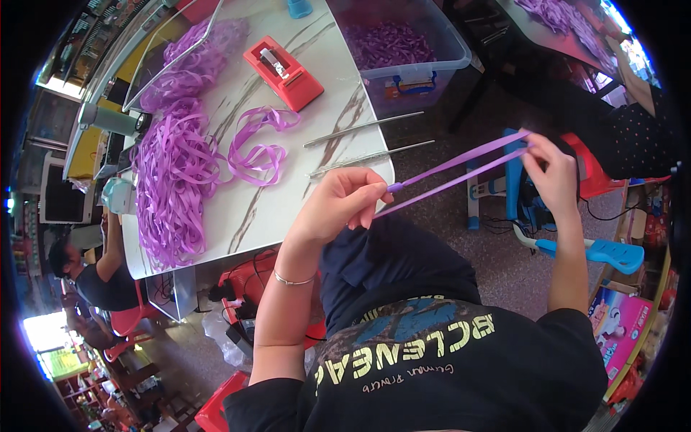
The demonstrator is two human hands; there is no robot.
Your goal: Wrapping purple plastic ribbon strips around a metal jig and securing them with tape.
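Note:
A purple ribbon (463,158) is stretched in two strands between my hands, over the table's right corner and the floor beyond it. My left hand (338,201) pinches its near end between thumb and fingers, where a small purple bunch or knot shows at the fingertips. Off to the right, my right hand (553,169) is closed on the other end, pulled out away from the left. Two thin metal rods (366,129) lie on the table just beyond my left hand. A loose length of purple ribbon (248,169) curls on the tabletop beside a large purple ribbon heap (173,187).
The marble-patterned table (237,227) holds a red tape dispenser (299,88) and a green bottle (108,119). A clear plastic bin (455,63) with purple pieces stands past its right edge. A blue-and-white stool or frame (612,254) is at right. Other people sit at left and far right.

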